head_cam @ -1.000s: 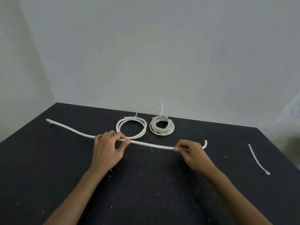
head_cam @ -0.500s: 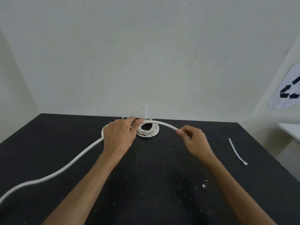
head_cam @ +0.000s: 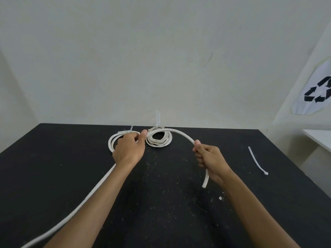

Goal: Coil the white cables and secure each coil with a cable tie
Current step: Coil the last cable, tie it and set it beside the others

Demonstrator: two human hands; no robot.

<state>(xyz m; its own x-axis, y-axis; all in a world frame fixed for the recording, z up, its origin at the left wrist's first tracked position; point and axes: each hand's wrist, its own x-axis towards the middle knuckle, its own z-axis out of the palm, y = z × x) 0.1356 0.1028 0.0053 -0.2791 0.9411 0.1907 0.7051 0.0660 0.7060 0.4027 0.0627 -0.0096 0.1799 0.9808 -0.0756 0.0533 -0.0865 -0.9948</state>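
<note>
1. White cable (head_cam: 100, 183) runs off frame at 7 o'clock.
2. Right hand (head_cam: 209, 158) fist-grips its free end; left hand (head_cam: 129, 149) pinches it, fingertips hidden.
3. Loose cable tie (head_cam: 257, 161) at 3 o'clock.
4. Two tied coils (head_cam: 158, 138) at 12 o'clock, left one part-hidden.
5. Recycling symbol (head_cam: 318, 92), cropped; no text.

Two coils (head_cam: 158, 139) block the far edge ahead of me; bare surface (head_cam: 161, 203) lies near, tie (head_cam: 257, 161) lying right

The left hand (head_cam: 128, 149) hides part of a coil (head_cam: 114, 142); the cable (head_cam: 93, 190) leaves the frame's bottom-left.
</note>
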